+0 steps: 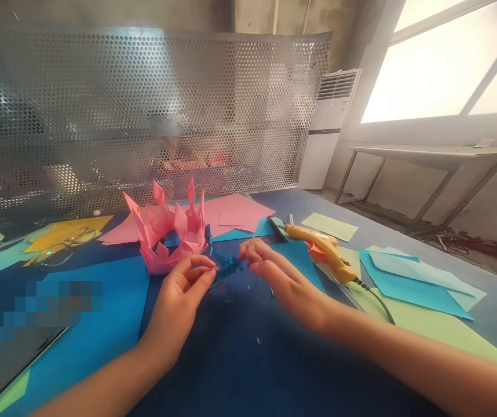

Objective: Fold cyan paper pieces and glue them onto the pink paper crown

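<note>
Both hands (pixel 179 295) (pixel 274 272) pinch one blue paper piece (pixel 229 264) beside one pink paper crown (pixel 168 234)

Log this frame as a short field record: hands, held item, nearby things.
left hand: pinches one end of the blue folded paper piece
right hand: fingertips on its other end
beside it: pink paper crown, touching or apart unclear
right of hands: yellow glue gun, lying on coloured sheets
surface: dark blue table
behind: perforated metal screen

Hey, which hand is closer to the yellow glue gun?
Right. The right hand lies just left of the yellow glue gun; the left hand is farther off, near the pink paper crown.
</note>
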Motion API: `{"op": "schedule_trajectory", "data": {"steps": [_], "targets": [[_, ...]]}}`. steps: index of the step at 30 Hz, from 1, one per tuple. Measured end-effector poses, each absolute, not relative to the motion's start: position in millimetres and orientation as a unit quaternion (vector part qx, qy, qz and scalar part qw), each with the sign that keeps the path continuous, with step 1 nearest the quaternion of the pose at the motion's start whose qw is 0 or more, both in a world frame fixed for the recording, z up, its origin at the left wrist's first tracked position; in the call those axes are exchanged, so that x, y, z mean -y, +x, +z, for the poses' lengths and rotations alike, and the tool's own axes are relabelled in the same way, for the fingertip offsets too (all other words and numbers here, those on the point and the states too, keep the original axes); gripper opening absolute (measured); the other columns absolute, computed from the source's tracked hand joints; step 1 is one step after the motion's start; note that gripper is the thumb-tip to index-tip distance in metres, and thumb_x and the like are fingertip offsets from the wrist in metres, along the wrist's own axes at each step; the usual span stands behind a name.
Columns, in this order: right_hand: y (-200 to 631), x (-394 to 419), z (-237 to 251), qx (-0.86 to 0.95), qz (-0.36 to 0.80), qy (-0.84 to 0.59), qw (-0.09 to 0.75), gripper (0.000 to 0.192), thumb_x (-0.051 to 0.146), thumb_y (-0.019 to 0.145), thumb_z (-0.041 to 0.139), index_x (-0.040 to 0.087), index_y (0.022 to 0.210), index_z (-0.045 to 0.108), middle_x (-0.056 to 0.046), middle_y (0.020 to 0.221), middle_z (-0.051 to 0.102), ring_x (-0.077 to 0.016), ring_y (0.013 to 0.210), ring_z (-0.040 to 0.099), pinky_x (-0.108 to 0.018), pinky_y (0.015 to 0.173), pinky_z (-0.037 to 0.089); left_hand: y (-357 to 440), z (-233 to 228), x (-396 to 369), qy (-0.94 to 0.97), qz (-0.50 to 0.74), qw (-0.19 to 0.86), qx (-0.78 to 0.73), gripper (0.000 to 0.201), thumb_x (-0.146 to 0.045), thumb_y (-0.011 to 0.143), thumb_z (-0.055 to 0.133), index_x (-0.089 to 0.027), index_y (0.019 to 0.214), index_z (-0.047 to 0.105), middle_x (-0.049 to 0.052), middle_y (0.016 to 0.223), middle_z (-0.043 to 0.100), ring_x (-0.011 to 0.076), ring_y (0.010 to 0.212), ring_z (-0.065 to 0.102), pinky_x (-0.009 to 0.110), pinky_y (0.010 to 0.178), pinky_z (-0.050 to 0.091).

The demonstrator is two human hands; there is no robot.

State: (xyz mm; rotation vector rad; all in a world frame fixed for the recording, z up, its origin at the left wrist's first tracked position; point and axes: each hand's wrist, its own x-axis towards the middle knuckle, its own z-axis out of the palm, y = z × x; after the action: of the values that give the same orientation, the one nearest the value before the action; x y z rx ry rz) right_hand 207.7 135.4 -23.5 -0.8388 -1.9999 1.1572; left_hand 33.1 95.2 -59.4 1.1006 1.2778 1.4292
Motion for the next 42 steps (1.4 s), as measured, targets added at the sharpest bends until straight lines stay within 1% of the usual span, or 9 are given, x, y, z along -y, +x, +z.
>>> {"op": "schedule_trajectory", "data": {"steps": [4, 9, 12, 15, 18, 22, 24, 27, 42], "targets": [[208, -137, -26, 0.736, 0.465, -0.356, 0.339, 0.01, 0.027, 0.083, 0.033, 0.022, 0.085, 0.042, -0.003, 0.097, 0.046, -0.0203, 0.095, 0.043, -0.034, 0.082, 0.035, 32, -60, -93, 0.449, 0.575, 0.456, -0.51, 0.013, -0.025, 0.076, 0.059, -0.021, 0.083, 0.07, -0.002, 0.087, 0.069, 0.0123, 0.083, 0.061, 0.022, 0.08, 0.045], [208, -139, -29, 0.712, 0.5, -0.369, 0.327, 0.016, 0.026, 0.083, 0.035, 0.022, 0.088, 0.049, -0.001, 0.092, 0.048, -0.019, 0.091, 0.044, -0.033, 0.082, 0.035, 32, -59, -91, 0.492, 0.57, 0.417, -0.51, 0.018, -0.033, 0.071, 0.071, -0.024, 0.086, 0.071, -0.002, 0.081, 0.068, 0.0135, 0.079, 0.06, 0.023, 0.074, 0.046], [208, -142, -33, 0.705, 0.532, -0.338, 0.325, 0.016, 0.025, 0.082, 0.036, 0.021, 0.084, 0.051, -0.002, 0.091, 0.049, -0.0191, 0.09, 0.045, -0.034, 0.084, 0.034, 32, -60, -92, 0.521, 0.588, 0.346, -0.513, 0.016, -0.037, 0.073, 0.07, -0.024, 0.083, 0.068, -0.001, 0.099, 0.063, 0.0139, 0.088, 0.058, 0.023, 0.078, 0.044], [207, -144, -36, 0.695, 0.572, -0.282, 0.333, 0.013, 0.022, 0.079, 0.039, 0.021, 0.073, 0.051, -0.002, 0.087, 0.048, -0.0187, 0.088, 0.044, -0.033, 0.083, 0.036, 33, -59, -91, 0.537, 0.592, 0.3, -0.521, 0.02, -0.041, 0.082, 0.061, -0.025, 0.094, 0.064, 0.0, 0.113, 0.06, 0.0156, 0.104, 0.055, 0.025, 0.089, 0.04], [206, -143, -37, 0.672, 0.61, -0.255, 0.334, 0.012, 0.019, 0.075, 0.041, 0.021, 0.068, 0.051, -0.002, 0.082, 0.046, -0.0179, 0.084, 0.043, -0.031, 0.078, 0.037, 35, -56, -87, 0.553, 0.589, 0.293, -0.512, 0.02, -0.041, 0.088, 0.052, -0.025, 0.097, 0.06, 0.0, 0.102, 0.064, 0.0142, 0.1, 0.057, 0.024, 0.088, 0.04], [205, -142, -36, 0.641, 0.663, -0.221, 0.318, 0.007, 0.018, 0.073, 0.042, 0.02, 0.069, 0.047, -0.001, 0.081, 0.047, -0.0167, 0.081, 0.045, -0.031, 0.078, 0.036, 36, -55, -81, 0.555, 0.581, 0.3, -0.514, 0.02, -0.045, 0.088, 0.052, -0.025, 0.086, 0.057, -0.005, 0.076, 0.059, 0.0097, 0.07, 0.055, 0.017, 0.067, 0.043], [204, -142, -35, 0.658, 0.658, -0.211, 0.297, 0.009, 0.022, 0.077, 0.042, 0.02, 0.071, 0.047, -0.002, 0.081, 0.047, -0.0168, 0.08, 0.044, -0.033, 0.079, 0.035, 37, -55, -80, 0.55, 0.579, 0.31, -0.515, 0.021, -0.045, 0.087, 0.053, -0.025, 0.081, 0.055, -0.006, 0.07, 0.054, 0.0093, 0.064, 0.051, 0.016, 0.061, 0.042], [203, -142, -33, 0.681, 0.647, -0.207, 0.274, 0.014, 0.026, 0.081, 0.041, 0.019, 0.071, 0.046, -0.001, 0.079, 0.045, -0.0163, 0.078, 0.041, -0.034, 0.079, 0.034, 38, -54, -80, 0.552, 0.571, 0.328, -0.512, 0.021, -0.044, 0.086, 0.054, -0.025, 0.078, 0.053, -0.006, 0.069, 0.054, 0.0102, 0.065, 0.052, 0.016, 0.06, 0.042], [200, -134, -27, 0.63, 0.701, -0.23, 0.243, 0.014, 0.023, 0.074, 0.047, 0.02, 0.064, 0.039, 0.005, 0.065, 0.037, -0.0105, 0.062, 0.035, -0.026, 0.065, 0.037, 37, -53, -79, 0.592, 0.477, 0.394, -0.516, 0.023, -0.049, 0.088, 0.048, -0.025, 0.087, 0.05, -0.004, 0.076, 0.05, 0.0135, 0.07, 0.047, 0.025, 0.073, 0.043]]}}
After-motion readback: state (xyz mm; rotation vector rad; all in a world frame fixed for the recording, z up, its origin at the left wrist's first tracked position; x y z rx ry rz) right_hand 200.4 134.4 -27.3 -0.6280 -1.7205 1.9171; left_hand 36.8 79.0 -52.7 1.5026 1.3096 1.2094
